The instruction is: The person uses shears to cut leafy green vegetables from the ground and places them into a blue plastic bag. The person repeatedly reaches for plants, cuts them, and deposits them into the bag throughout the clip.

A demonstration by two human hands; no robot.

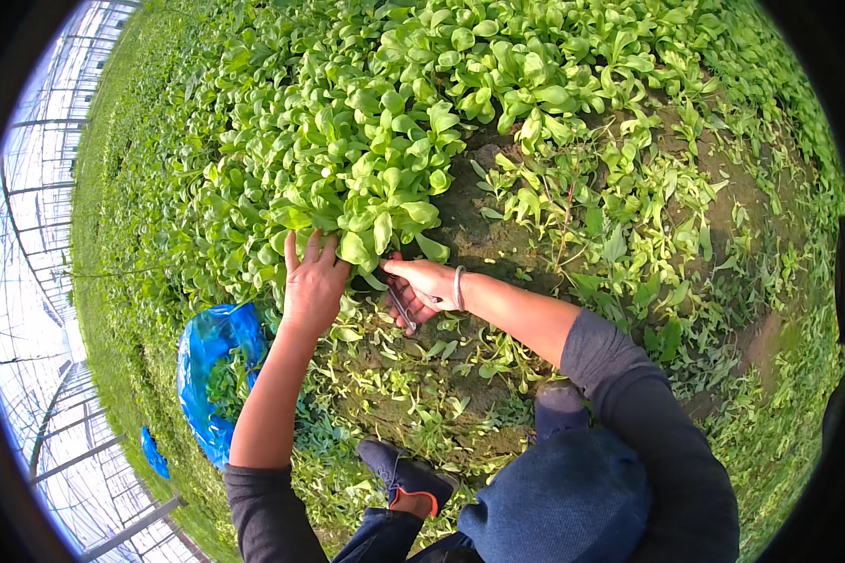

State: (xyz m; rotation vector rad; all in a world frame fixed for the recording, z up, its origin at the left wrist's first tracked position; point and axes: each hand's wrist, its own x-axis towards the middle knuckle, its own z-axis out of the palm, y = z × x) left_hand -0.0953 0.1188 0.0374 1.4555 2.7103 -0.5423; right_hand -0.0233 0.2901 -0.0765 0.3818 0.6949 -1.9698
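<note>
Leafy green plants (387,162) grow densely in front of me. My left hand (315,285) rests against the lower leaves at the near edge of the plants, fingers spread and fingertips among the leaves. Just to its right, my right hand (419,290) is turned partly palm up at the base of the same plants. It holds a small metal cutting tool, apparently scissors (403,310), whose handle end shows across the fingers; the other end is hidden by the hand and leaves. A bracelet circles my right wrist.
An open blue plastic bag (208,422) with greens inside stands left of my left forearm. Another blue bag (154,452) lies farther left. Loose leaves and low weeds litter the soil (472,225) to the right. My shoe (405,475) is below. A greenhouse frame (42,190) rises at far left.
</note>
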